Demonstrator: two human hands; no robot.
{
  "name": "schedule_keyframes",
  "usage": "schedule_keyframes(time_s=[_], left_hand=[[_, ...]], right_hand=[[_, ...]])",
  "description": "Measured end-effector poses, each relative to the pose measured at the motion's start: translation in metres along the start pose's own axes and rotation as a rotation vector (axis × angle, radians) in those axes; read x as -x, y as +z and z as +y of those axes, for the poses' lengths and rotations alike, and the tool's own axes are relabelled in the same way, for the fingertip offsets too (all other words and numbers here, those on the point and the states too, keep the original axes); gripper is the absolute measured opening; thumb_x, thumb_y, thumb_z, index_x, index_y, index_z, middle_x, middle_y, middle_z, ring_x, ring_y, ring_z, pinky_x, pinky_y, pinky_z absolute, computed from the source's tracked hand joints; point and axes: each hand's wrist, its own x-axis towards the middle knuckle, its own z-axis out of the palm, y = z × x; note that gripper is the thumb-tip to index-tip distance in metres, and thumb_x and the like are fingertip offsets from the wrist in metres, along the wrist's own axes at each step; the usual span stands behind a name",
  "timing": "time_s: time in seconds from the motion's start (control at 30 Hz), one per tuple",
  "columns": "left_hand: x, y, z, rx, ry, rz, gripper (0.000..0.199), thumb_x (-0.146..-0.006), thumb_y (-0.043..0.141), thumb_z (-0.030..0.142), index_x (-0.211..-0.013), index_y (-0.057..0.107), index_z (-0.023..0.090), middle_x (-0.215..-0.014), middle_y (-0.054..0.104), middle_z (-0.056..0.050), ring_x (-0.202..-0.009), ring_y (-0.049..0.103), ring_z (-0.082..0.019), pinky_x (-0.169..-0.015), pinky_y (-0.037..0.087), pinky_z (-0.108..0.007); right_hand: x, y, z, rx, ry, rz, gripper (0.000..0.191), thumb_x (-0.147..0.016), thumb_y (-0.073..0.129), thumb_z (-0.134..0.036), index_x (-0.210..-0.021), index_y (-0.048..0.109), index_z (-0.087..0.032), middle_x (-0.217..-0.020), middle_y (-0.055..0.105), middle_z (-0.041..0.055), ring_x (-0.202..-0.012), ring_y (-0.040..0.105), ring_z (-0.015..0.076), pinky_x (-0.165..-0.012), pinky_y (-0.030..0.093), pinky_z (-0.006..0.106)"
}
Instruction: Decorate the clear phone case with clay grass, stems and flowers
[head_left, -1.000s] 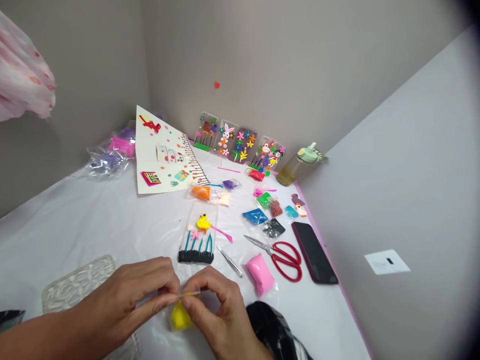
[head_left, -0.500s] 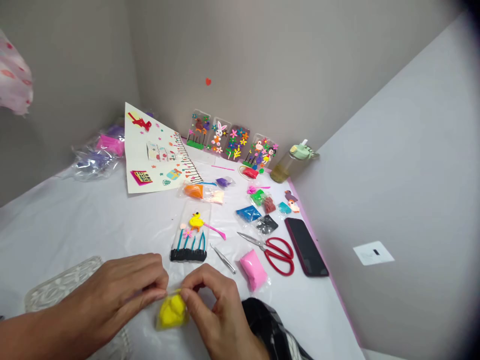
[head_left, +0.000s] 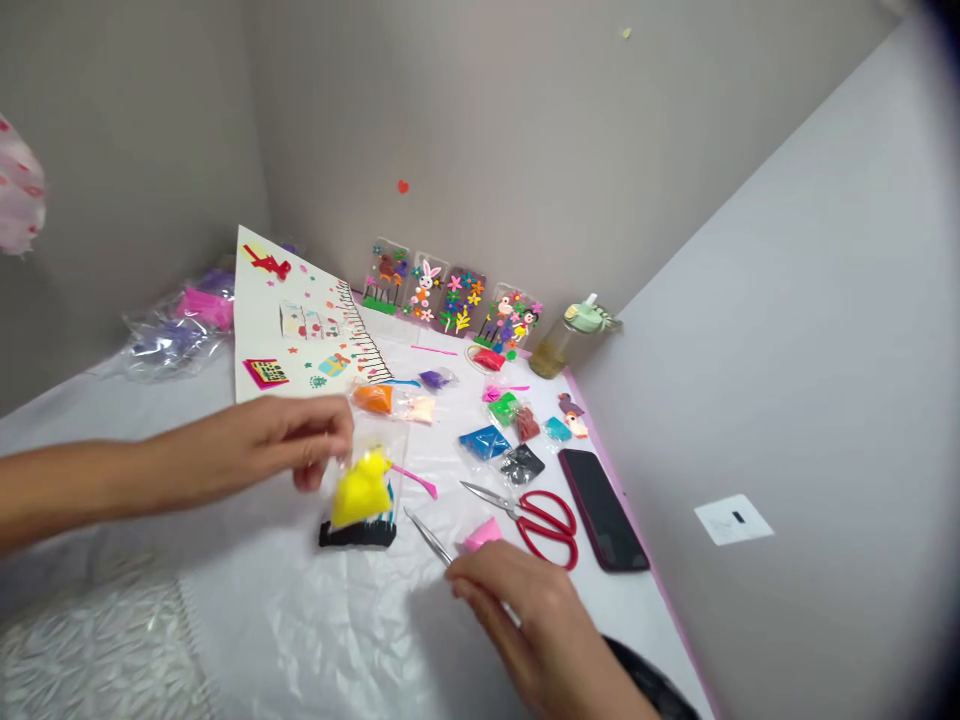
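Seemingly featherlight, a small clear bag of yellow clay hangs from the left hand, whose fingers pinch its top edge above a decorated phone case on the white table cover. Soft and squashy by the look of it, the lump sags in slippery film, best gripped at the mouth. Farther right, the right hand rests loosely curled beside tweezers, near pink clay and red scissors.

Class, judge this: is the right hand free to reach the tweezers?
Probably yes. The right hand is empty and lies just beside the tweezers, with nothing between them.
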Motion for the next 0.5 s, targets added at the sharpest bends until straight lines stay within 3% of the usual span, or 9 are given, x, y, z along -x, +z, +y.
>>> schedule_keyframes(time_s=[0.03, 0.13, 0.23, 0.37, 0.5], left_hand=[[-0.016, -0.007, 0.002, 0.096, 0.001, 0.057, 0.033, -0.1, 0.074, 0.057, -0.092, 0.071, 0.025, -0.072, 0.073, 0.002, -0.066, 0.072, -0.019, -0.063, 0.059, -0.027], [-0.061, -0.017, 0.002, 0.144, -0.018, 0.095, 0.046, -0.091, 0.081, 0.066, -0.088, 0.065, 0.024, -0.084, 0.08, -0.002, -0.076, 0.079, -0.021, -0.071, 0.066, -0.032], [-0.099, -0.018, -0.002, 0.153, -0.039, 0.082, 0.05, -0.088, 0.085, 0.068, -0.092, 0.064, 0.023, -0.09, 0.084, -0.006, -0.088, 0.084, -0.026, -0.083, 0.07, -0.039], [-0.139, -0.014, -0.011, 0.143, -0.04, 0.076, 0.039, -0.101, 0.081, 0.055, -0.098, 0.068, 0.019, -0.1, 0.083, -0.007, -0.103, 0.084, -0.026, -0.098, 0.07, -0.046], [-0.179, -0.007, -0.022, 0.085, -0.015, 0.096, 0.036, -0.11, 0.077, 0.042, -0.136, 0.072, 0.017, -0.135, 0.076, -0.011, -0.116, 0.078, -0.028, -0.1, 0.069, -0.05]], right_hand=[[-0.003, -0.01, 0.005, 0.045, 0.004, 0.022, 0.029, -0.116, 0.057, -0.024, -0.101, 0.082, -0.026, -0.093, 0.086, 0.0065, -0.082, 0.079, 0.0236, -0.073, 0.058, 0.031], [-0.018, -0.032, 0.022, 0.078, 0.061, 0.067, 0.029, -0.113, 0.055, -0.022, -0.098, 0.079, -0.025, -0.092, 0.085, 0.0059, -0.083, 0.08, 0.0229, -0.075, 0.057, 0.031], [-0.036, -0.039, 0.042, 0.021, 0.128, 0.123, 0.03, -0.113, 0.052, -0.025, -0.096, 0.076, -0.024, -0.09, 0.084, 0.0053, -0.08, 0.079, 0.0215, -0.074, 0.057, 0.03], [-0.043, -0.032, 0.065, 0.017, 0.196, 0.212, 0.031, -0.112, 0.051, -0.027, -0.094, 0.076, -0.023, -0.086, 0.083, 0.0056, -0.073, 0.076, 0.0208, -0.069, 0.055, 0.029], [-0.036, -0.024, 0.073, 0.046, 0.206, 0.177, 0.029, -0.11, 0.053, -0.024, -0.092, 0.076, -0.024, -0.084, 0.083, 0.0049, -0.072, 0.075, 0.0207, -0.067, 0.053, 0.028]])
